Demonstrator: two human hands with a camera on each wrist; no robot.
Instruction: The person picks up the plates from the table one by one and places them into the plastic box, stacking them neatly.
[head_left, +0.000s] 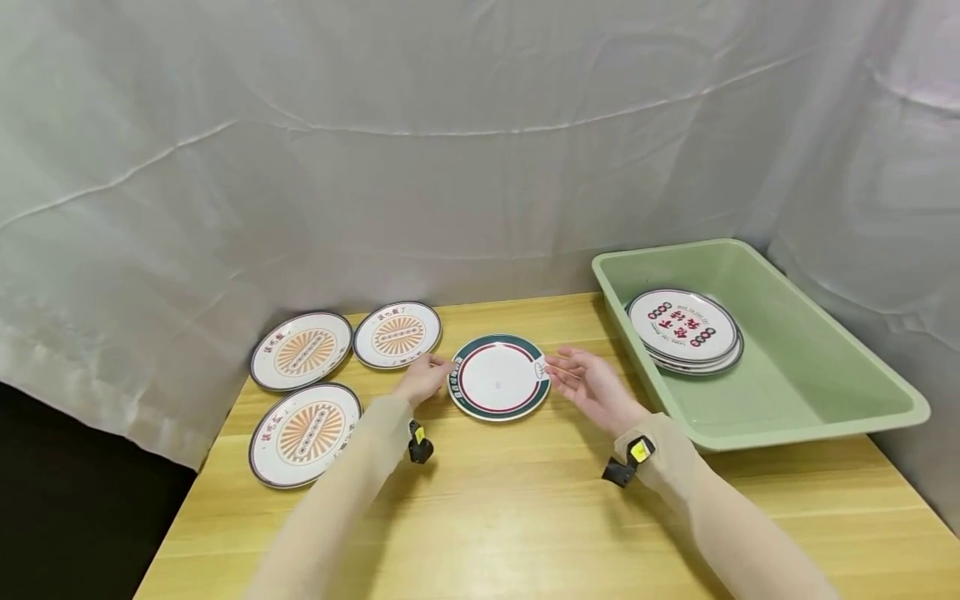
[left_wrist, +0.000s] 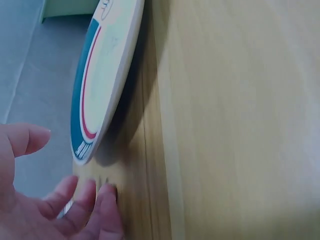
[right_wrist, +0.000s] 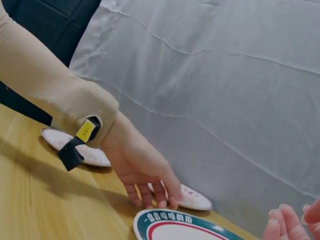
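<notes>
Green-banded plate is seen face up at the middle of the wooden surface, between the two hands. Its white centre is ringed by a thin red line, and pale characters are printed on the band at its left side. In the left wrist view the left hand is shown spread, with thumb and fingers apart from one another and just clear of the plate's rim. The right hand is placed at the right rim with its fingers bent; whether the rim is pinched or only approached cannot be told.

At the right a large green basin is set on the surface. In its left part a stack of plates is held, the uppermost marked with red characters and rows of small linked rings; the exact number cannot be made out. At the left, three sunburst plates are laid separately on the surface, two towards the grey curtain and one nearer the front.
</notes>
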